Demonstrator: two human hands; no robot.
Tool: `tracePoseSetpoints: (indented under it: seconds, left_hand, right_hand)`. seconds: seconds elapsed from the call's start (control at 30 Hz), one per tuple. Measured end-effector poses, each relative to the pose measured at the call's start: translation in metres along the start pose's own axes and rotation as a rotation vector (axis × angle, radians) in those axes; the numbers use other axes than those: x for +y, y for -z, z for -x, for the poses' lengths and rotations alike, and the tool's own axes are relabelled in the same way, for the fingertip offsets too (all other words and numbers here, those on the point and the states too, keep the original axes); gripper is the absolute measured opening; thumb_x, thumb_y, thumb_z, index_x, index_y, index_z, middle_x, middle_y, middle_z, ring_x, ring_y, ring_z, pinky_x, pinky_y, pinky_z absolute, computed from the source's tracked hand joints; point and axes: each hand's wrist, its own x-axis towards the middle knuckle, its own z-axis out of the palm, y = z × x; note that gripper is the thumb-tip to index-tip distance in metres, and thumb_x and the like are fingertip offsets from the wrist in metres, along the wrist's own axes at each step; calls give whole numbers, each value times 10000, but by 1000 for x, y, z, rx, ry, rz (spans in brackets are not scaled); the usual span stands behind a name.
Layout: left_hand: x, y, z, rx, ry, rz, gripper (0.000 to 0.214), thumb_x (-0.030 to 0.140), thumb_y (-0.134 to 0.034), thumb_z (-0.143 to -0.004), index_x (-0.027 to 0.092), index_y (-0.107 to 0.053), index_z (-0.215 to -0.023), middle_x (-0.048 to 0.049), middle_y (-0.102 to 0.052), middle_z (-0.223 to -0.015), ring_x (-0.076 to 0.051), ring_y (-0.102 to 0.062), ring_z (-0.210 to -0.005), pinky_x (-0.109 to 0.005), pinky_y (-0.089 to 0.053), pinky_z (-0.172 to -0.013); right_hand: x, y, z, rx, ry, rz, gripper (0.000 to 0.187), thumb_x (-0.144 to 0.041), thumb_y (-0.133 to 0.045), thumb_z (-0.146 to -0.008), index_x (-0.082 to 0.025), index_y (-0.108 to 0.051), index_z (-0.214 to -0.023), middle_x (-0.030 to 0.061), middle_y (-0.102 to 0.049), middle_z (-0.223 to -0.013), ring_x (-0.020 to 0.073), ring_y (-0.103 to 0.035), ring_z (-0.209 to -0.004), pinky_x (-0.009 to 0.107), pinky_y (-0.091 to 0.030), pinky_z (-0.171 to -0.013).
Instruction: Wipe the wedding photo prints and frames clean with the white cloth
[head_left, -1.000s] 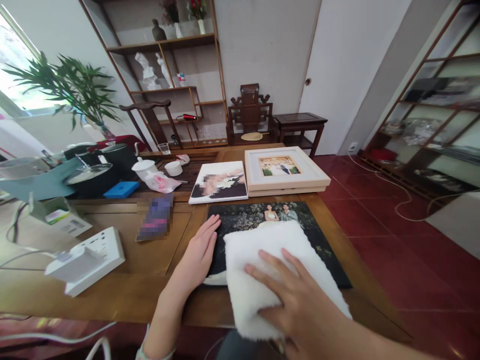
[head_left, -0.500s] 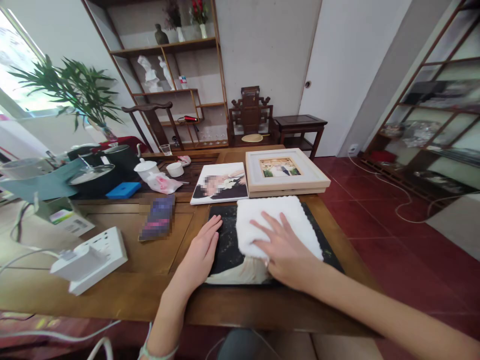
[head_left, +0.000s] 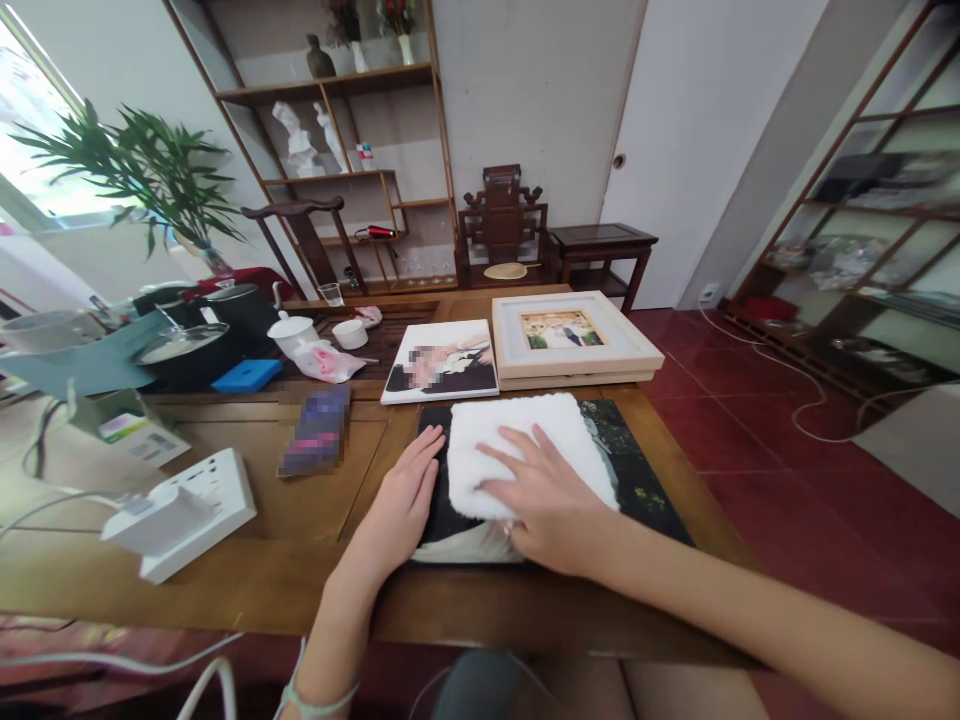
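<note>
A dark photo panel (head_left: 646,485) lies flat on the wooden table in front of me, with a pale dress-like shape along its near edge. Over its middle is spread a folded white fluffy cloth (head_left: 577,455), which hides much of the picture. My right hand (head_left: 544,490) presses flat on the cloth, its fingers spread. At the panel's left edge rests my left hand (head_left: 405,490), fingers stretched out and lying close together on the surface. It touches the panel but not the cloth.
Behind the panel lie a white-edged photo print (head_left: 442,365) and a framed photo (head_left: 577,340). To the left are a power strip (head_left: 202,515), a blurred-out purple item (head_left: 315,430), a blue box (head_left: 247,376) and a white teapot (head_left: 292,335). The table's right edge (head_left: 709,500) is nearby.
My right hand and the white cloth have slid left across the panel, uncovering more of its right side. My left hand stays at the left edge.
</note>
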Motion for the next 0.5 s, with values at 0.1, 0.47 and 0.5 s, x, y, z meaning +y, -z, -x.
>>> tracePoseSetpoints:
  seconds: [0.1,0.47,0.5]
  left_hand:
    - [0,0,1,11,-6,7,412,293,-313,-931,144,-528,-1248,-99,-478,-1384,-194,-384,-1317,-398,-272,-1119]
    - [9,7,1,207,44,179,434,333,-326,-938,127,-494,-1281,-103,-500,-1364,-179,-436,-1277,-368,-298,-1104]
    - [9,7,1,207,49,174,438,339,-325,-938,125,-497,-1280,-105,-508,-1356,-181,-443,-1272,-368,-304,-1101]
  right_hand:
    - [12,-1,-24,25,-6,55,420,-199,-528,-783,-198,-586,-1199,106,-404,-1422,372,-217,-1330,632,-140,-1044]
    - [-26,-9,-2,-11,157,20,307,-266,-526,-827,-201,-634,-1107,125,-321,-1469,404,-115,-1360,685,-77,-1030]
    - [-30,-8,4,-18,218,12,279,-297,-535,-827,-208,-653,-1064,118,-324,-1469,408,-128,-1356,688,-92,-1029]
